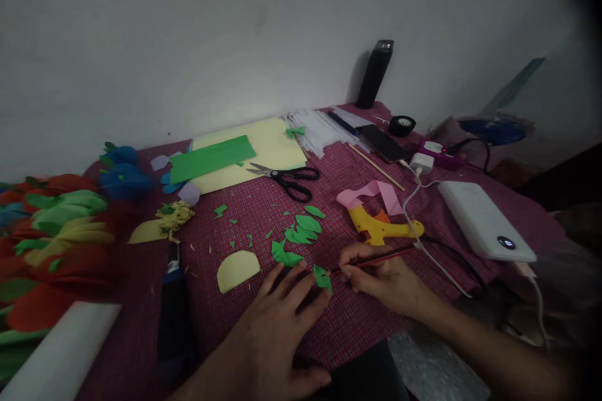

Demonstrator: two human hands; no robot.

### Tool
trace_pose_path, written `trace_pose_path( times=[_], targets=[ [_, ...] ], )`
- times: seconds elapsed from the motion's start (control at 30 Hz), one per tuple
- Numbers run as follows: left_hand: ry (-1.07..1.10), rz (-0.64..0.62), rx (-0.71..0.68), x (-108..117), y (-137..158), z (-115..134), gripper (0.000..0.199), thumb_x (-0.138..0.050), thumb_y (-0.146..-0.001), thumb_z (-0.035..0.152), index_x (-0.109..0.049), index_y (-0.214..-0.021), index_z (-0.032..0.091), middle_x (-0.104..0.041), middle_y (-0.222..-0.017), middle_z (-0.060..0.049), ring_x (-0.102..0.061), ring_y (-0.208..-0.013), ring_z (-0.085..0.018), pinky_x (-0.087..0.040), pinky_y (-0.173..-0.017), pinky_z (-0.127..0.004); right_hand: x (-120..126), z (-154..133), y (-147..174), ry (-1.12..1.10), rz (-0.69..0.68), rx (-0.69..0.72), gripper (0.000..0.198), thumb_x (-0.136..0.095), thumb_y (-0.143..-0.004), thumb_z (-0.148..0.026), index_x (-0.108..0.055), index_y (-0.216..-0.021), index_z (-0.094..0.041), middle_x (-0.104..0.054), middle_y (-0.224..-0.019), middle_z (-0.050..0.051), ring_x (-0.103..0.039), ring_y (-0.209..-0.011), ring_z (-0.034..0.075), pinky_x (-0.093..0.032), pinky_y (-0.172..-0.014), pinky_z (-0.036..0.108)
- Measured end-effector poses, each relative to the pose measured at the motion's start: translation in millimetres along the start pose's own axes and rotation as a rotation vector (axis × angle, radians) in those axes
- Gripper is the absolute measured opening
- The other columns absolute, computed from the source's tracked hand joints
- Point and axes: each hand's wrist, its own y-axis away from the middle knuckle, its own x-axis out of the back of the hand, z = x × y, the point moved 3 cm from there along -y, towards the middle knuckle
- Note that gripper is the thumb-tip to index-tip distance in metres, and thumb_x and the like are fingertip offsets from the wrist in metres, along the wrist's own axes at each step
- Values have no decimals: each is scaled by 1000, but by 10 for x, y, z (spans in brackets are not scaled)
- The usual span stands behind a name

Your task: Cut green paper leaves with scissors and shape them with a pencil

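Observation:
My right hand [380, 279] pinches a thin red-and-dark pencil [388, 255]. The pencil's tip meets a small green paper piece [322, 277]. My left hand [279, 326] lies flat with its fingers spread, fingertips touching or right beside that piece and another crumpled green scrap [285, 255]. Just beyond are several green paper leaf shapes [308, 224]. A cream paper piece [238, 270] with a rounded top rests left of my left hand. Farther back, black-handled scissors [286, 178] lie with their blades apart.
A yellow glue gun [376, 225] and pink strip [376, 191] lie beyond my right hand. A power bank [484, 219] with cables sits right. Colourful paper flowers [66, 219] crowd the left. Green paper [211, 160], glue sticks [313, 128], a phone [383, 142] and a black bottle [375, 75] are behind.

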Motion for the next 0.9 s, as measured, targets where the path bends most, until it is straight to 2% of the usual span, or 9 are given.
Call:
trace_pose_path(
  times=[0.57, 0.77, 0.9],
  targets=[
    [-8, 42, -19, -45, 9, -17, 85, -72, -65, 44, -35, -138, 27, -39, -141, -8, -24, -135, -33, -14, -110, -54, -37, 0, -30, 59, -46, 68, 7, -53, -84, -19, -58, -80, -18, -51, -68, -2, -46, -62, 11, -38, -55, 21],
    [-5, 27, -20, -31, 8, -14, 84, -71, -65, 46, -35, -138, 28, -41, -141, -8, -25, -134, -33, -16, -109, -55, 13, 59, 17, -24, 4, -27, 5, -52, -83, -21, -56, -81, -18, -49, -66, -3, -44, -57, 10, -37, -51, 21],
    [-3, 62, -39, -41, 26, -23, 82, -70, -66, 46, -35, -138, 28, -40, -141, -7, -25, -134, -33, -14, -110, -54, 4, 40, 16, 0, -12, -17, 5, -53, -81, -21, -56, -78, -19, -48, -65, -3, -42, -56, 10, -36, -50, 21]
  ],
)
